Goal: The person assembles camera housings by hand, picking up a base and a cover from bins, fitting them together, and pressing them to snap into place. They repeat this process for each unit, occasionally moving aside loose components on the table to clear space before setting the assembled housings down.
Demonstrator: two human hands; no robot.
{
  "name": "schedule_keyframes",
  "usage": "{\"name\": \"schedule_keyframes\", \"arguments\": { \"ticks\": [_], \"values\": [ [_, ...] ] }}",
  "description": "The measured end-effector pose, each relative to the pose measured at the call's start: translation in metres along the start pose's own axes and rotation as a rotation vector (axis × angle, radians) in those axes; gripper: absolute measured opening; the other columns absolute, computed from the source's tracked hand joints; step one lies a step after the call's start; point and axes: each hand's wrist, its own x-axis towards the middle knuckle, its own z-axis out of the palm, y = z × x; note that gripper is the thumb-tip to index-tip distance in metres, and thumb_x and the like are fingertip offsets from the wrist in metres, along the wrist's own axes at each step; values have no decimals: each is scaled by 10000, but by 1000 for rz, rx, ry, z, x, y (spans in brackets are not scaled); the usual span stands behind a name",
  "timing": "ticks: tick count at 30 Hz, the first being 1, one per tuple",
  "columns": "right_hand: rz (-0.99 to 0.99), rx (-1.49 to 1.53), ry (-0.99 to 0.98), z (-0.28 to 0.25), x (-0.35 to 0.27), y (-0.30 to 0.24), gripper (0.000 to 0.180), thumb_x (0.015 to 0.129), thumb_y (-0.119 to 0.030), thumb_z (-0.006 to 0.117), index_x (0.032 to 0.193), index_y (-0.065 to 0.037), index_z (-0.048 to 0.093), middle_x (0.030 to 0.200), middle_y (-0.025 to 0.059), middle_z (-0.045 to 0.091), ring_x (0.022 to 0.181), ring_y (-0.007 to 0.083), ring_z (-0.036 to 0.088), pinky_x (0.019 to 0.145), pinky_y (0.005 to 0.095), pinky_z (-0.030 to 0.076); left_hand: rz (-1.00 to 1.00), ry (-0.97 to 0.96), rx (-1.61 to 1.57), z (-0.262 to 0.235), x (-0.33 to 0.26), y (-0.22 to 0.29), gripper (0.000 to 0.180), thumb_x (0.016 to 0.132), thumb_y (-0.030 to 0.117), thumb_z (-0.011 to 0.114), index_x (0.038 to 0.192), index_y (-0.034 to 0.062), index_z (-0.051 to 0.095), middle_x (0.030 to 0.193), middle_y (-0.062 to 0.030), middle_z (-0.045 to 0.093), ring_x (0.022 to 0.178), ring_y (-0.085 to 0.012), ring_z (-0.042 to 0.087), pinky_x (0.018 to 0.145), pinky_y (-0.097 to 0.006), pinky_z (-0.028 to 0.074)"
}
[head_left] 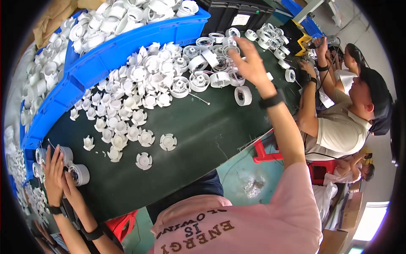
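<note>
My right hand point(251, 63), a black band on its wrist, reaches over a heap of white round fan housings point(199, 81), some with wires. Its fingers are spread, and I see nothing gripped in them; the fingertips are over or on the housings at the heap's right side. One housing point(242, 96) lies on its side just below the hand. To the left of the heap are many small white bladed cups like fan impellers point(144, 161). My left hand is out of view. The two hands at far left appear to be another person's.
A blue bin point(139, 40) full of white rings lines the back of the dark green table point(203, 135). Another person's hands point(55, 173) touch white housings point(79, 174) at far left. A black crate point(237, 15) stands behind. People sit at right; a red stool point(265, 153) stands below.
</note>
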Motion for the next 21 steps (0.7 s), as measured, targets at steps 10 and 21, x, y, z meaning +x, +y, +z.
{"name": "schedule_keyframes", "arguments": {
  "ticks": [10, 21],
  "values": [
    [-265, -453, -226, -56, -105, -44, 460, 664, 5, 724, 1082, -64, 546, 1126, 166, 533, 1026, 360, 519, 838, 417, 453, 515, -198, 374, 77, -131, 128, 450, 798, 33, 601, 1239, -8, 518, 1280, -177, 497, 1204, -346, 459, 1028, -436, 331],
    [279, 552, -402, -40, -132, -120, 243, 949, -217, 544, 1050, -21, 443, 1067, 119, 601, 857, 119, 547, 743, 286, 460, 655, -518, 276, 157, -148, 141, 558, 776, 148, 648, 1294, 29, 477, 1403, -181, 354, 1276, -424, 339, 993, -517, 297]
  ]
}}
